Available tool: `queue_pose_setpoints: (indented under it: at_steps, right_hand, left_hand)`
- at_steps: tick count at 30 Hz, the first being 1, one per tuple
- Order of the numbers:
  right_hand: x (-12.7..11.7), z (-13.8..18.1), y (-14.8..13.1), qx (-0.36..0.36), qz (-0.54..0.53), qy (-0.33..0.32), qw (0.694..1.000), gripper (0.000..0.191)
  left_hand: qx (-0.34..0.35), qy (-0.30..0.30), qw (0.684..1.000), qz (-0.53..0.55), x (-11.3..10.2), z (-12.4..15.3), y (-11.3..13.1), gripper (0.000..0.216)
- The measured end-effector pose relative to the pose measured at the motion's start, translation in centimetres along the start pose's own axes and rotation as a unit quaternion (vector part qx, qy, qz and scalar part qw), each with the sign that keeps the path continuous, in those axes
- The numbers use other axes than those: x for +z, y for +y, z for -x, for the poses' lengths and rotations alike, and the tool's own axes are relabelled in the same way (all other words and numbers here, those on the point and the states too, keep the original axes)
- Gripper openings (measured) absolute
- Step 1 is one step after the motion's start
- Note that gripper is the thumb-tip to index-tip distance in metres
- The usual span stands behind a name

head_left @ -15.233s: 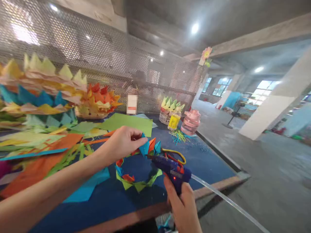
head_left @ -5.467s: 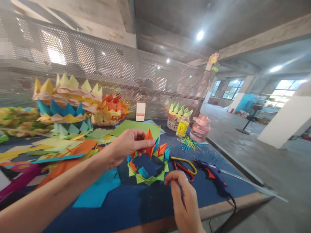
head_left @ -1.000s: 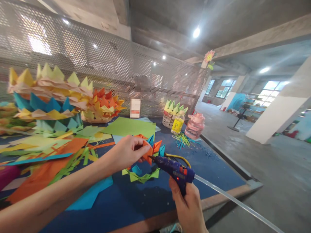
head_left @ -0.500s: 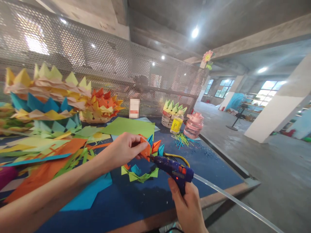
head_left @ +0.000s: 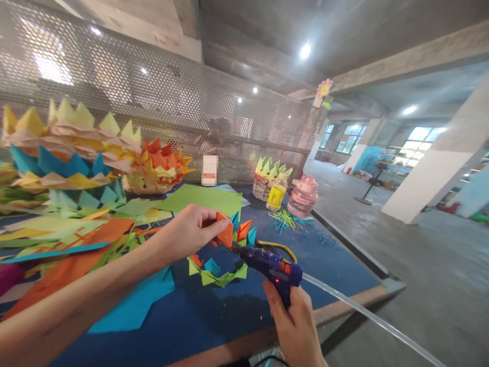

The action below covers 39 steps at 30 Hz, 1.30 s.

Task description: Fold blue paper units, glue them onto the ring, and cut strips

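My left hand [head_left: 196, 229] pinches a folded orange paper piece [head_left: 225, 233] between thumb and fingers, above the table. My right hand [head_left: 296, 321] is wrapped round the handle of a blue hot glue gun [head_left: 267, 262], whose red light is lit. Its nozzle meets, or nearly meets, the lower edge of the orange piece; contact is hard to tell. A clear glue stick [head_left: 362, 313] juts from the gun's back. Beneath lies a ring of folded green paper [head_left: 221, 279] with blue and orange points, partly hidden by my left hand and the gun.
On the left stand layered folded-paper crowns [head_left: 72, 163] and scattered coloured sheets [head_left: 76, 234]. Farther back are a paper-topped basket [head_left: 262, 188], a yellow-labelled bottle [head_left: 275, 196] and a pink jug [head_left: 303, 196]. Paper shreds [head_left: 284, 219] lie before them. A perforated metal screen [head_left: 171, 102] borders the table [head_left: 336, 275].
The orange piece has turned slightly in my left hand, its face showing more. The glue gun stays at its lower edge. The whole view has shifted a little.
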State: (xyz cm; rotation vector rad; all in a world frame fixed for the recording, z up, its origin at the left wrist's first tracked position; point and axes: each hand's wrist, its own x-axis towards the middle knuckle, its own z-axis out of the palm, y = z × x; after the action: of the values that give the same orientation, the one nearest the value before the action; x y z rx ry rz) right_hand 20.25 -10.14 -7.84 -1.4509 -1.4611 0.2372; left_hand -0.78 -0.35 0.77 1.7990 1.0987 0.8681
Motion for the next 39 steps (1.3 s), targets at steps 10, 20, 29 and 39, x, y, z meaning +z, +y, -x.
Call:
queue_pose_setpoints:
  at_steps: [10, 20, 29, 39]
  right_hand:
    - [-0.4, 0.1, -0.2, 0.017, 0.019, -0.023, 0.999, 0.038]
    - [-5.2, -2.7, 2.6, 0.142, 0.01, -0.01, 0.99, 0.043]
    - [-9.5, -5.7, 6.6, 0.202, 0.288, -0.016, 0.936, 0.063]
    - [-8.7, -6.3, 7.9, 0.175, 0.436, -0.019, 0.883, 0.05]
  left_hand:
    - [-0.005, 0.013, 1.0, -0.006, -0.2, 0.4, 0.7, 0.025]
    - [-0.005, 0.062, 0.998, 0.012, -2.1, -0.3, 0.9, 0.022]
    - [0.005, 0.12, 0.992, 0.046, -3.8, -0.6, 1.2, 0.025]
    - [-0.007, 0.037, 0.999, -0.017, -1.6, -0.5, 0.3, 0.026]
